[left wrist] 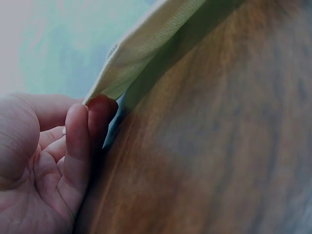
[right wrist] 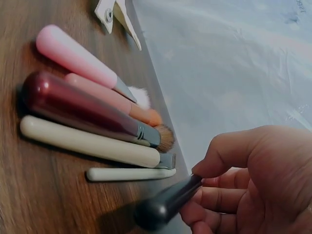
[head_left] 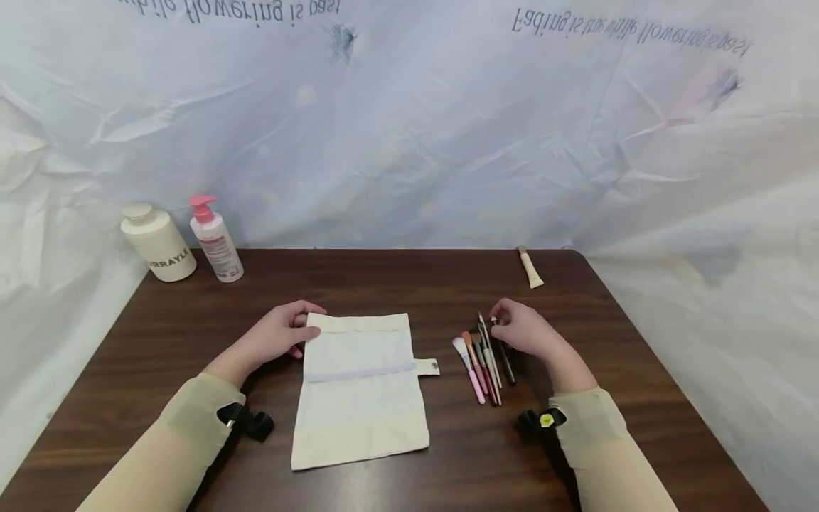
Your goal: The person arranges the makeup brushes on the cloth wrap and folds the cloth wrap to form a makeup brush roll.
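Note:
A cream fabric brush roll lies unfolded on the table, its snap strap pointing right. My left hand pinches its upper left corner between thumb and fingers; in the left wrist view that edge is lifted off the wood. Over on the right, my right hand holds a black makeup brush near its far end, the rounded handle end tilted down. Beside it lie several makeup brushes, among them a pink one, a dark red one and a cream one.
A cream bottle and a pink-topped pump bottle stand at the table's back left. Near the back right edge lies a small cream tube. A pale printed sheet hangs behind the brown table.

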### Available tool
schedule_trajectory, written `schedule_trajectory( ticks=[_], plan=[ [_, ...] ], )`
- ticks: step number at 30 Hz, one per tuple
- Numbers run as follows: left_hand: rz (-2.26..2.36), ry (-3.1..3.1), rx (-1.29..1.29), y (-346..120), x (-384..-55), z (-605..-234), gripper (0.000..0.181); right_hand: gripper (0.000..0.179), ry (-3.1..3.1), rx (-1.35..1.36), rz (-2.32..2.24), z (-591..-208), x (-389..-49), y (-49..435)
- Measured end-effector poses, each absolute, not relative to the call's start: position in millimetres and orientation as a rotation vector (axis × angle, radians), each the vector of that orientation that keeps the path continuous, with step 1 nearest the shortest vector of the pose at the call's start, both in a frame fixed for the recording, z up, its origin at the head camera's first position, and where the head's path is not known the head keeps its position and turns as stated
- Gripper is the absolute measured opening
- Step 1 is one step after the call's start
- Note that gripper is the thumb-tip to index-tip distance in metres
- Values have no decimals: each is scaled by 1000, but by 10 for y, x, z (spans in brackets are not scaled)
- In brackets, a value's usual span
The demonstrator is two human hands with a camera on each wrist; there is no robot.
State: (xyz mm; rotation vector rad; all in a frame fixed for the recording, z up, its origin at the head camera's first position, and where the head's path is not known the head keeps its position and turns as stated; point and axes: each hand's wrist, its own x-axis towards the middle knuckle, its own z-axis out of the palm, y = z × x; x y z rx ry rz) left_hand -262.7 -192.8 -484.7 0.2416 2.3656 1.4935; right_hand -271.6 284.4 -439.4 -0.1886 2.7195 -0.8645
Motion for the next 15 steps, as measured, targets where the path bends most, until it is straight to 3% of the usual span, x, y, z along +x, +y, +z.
schedule_trajectory(
  ticks=[15],
  plan=[
    [1483, 2359, 258, -1949, -2644, -4836, 46, 36, 2582, -363, -1218, -4370, -2706, 2683]
  ],
)
